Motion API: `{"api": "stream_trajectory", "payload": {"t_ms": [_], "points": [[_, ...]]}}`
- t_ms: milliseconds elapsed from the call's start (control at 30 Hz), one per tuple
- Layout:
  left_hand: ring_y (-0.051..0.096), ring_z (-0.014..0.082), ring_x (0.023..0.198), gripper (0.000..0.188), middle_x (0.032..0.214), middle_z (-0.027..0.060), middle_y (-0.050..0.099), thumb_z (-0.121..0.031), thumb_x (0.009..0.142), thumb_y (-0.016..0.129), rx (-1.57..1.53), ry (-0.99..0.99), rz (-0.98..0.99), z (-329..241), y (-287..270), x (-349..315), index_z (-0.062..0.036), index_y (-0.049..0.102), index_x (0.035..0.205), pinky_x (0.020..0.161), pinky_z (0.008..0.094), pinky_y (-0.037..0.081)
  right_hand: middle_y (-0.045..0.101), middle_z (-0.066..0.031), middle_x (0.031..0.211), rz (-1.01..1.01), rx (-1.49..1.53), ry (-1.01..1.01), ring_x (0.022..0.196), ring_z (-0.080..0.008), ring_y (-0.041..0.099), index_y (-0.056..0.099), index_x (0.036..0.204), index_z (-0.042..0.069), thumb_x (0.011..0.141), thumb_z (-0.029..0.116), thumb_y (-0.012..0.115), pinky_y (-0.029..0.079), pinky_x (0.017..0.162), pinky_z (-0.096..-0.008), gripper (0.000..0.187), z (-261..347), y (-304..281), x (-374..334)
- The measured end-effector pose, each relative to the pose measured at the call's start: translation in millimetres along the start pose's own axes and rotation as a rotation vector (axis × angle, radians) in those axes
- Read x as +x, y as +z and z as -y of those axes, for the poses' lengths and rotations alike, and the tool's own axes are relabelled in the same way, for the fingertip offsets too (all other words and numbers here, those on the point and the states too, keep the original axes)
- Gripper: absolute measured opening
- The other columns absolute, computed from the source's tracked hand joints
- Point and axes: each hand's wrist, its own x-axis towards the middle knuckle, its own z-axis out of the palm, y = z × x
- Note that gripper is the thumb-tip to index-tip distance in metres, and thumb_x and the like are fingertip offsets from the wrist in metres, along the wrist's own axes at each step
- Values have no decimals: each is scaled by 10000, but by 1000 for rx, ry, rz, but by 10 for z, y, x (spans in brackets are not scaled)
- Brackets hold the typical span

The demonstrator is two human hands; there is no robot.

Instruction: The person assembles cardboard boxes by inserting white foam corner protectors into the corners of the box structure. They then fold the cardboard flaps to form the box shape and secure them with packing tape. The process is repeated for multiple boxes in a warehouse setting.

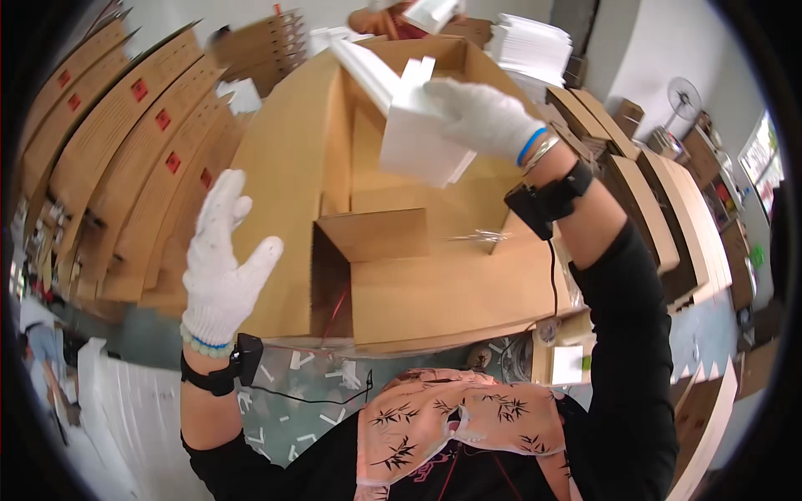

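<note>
At the far left, flattened brown cardboard boxes with red square marks point(125, 142) lean in a fanned row. Just right of them, the left hand point(224, 255) in a white knitted glove is raised with fingers spread apart, holding nothing, close to the outer left wall of the large open brown cardboard box point(401, 250). Above the box's open interior, the right hand point(480, 117), also gloved in white, is clamped on a white rectangular foam block point(418, 142), tilted over the box. Further right, more flat brown cartons point(660, 209) are stacked on edge, with a stack of white sheets point(530, 46) behind.
</note>
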Motion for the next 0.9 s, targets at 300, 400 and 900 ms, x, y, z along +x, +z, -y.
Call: {"api": "stream_trajectory", "payload": {"t_ms": [300,400,900], "points": [[589,319,1222,748,1480,205,440,-80,788,724,110,-278,142,110,24,-345,-27,402,1462,1029,389,466,657,-167,1017,401,-304,-351,882,-343,692,481,1351,131,846,100,599,566,703,-439,519,505,1028,348],[589,329,1229,739,1478,217,439,-104,792,720,163,-287,169,107,66,-386,-22,406,1456,1029,389,466,658,-183,1045,487,-241,-390,926,-352,684,503,1316,94,835,89,608,562,742,-438,492,397,1218,402],[564,365,1207,549,1350,213,557,-269,836,648,270,-94,308,17,513,264,-14,543,1311,1042,404,451,670,-161,970,597,456,-343,907,-262,641,554,1361,82,701,220,698,501,836,-357,688,-285,-246,783]]}}
